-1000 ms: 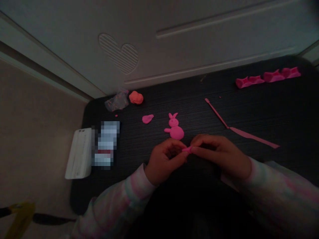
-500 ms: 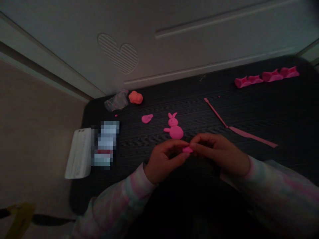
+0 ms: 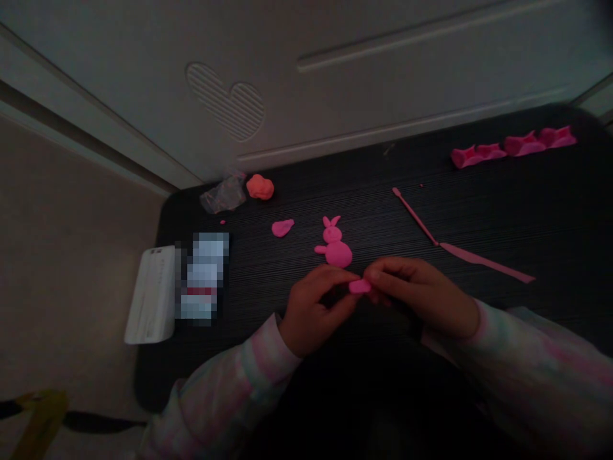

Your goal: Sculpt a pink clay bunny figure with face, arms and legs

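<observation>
Between my two hands is a small oblong piece of pink modelling clay point(image 3: 359, 286). My left hand point(image 3: 315, 308) pinches its left end between thumb and fingers. On its right end, the thumb and fingertips of my right hand point(image 3: 421, 291) are closed. Just beyond my left hand lies a pink clay rabbit point(image 3: 339, 253), with a round body, a head with two ears and one arm sticking out to the left. A flat pink clay piece point(image 3: 282, 228) rests farther left, near an orange clay lump point(image 3: 260, 187).
Two pink modelling tools, a thin stick point(image 3: 414, 216) and a flat knife point(image 3: 486, 262), lie at the right. Pink moulded cups point(image 3: 514, 147) stand at the back right. Left are a clear plastic bag point(image 3: 224, 193), a blurred phone-like screen point(image 3: 205, 275) and a white packet point(image 3: 152, 294).
The pink clay piece has turned between my fingers and now shows a broader side. My right fingers have shifted slightly around it. Things on the table have stayed put.
</observation>
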Motion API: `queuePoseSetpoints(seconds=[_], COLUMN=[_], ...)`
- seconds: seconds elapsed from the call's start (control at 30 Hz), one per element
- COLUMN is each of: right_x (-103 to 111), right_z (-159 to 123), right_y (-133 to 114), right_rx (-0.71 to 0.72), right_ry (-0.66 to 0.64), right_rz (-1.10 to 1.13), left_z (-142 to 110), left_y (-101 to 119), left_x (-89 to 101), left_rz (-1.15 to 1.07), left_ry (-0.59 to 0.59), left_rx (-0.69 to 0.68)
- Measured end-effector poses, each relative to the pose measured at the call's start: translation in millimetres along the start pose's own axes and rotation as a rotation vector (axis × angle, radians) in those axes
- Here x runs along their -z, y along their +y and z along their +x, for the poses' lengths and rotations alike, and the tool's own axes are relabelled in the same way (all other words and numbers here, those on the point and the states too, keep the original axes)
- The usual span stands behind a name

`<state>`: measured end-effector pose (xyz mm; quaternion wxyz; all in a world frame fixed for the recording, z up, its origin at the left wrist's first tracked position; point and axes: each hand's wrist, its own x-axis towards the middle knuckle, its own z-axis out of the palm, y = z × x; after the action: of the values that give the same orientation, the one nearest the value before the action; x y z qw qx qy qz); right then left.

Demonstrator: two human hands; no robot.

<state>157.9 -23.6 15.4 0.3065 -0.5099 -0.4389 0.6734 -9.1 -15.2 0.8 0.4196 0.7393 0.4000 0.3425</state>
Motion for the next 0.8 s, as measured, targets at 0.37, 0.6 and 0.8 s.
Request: queuePoseSetpoints(seconds=[0.37,0.6,0.8], right_x=[1.6,0.4,0.9], right_z=[0.8,1.5,0.3], right_y=[2.6,-0.7,1.8], right_rx=[-0.085,-0.093,-0.068], right_ry=[-0.009,-0.012,-0.019], right_rz=[0.027,0.046,0.033], left_z=[1.8,1.5,2.1], left_y=[-1.3,-2.0,-2.0], left_x=[-0.8,-1.2,-1.4], left_rz=[0.038,0.023,0.01], left_ry=[0.06,0.061,0.036], left_rx=[-0.136,-0.135,-0.142])
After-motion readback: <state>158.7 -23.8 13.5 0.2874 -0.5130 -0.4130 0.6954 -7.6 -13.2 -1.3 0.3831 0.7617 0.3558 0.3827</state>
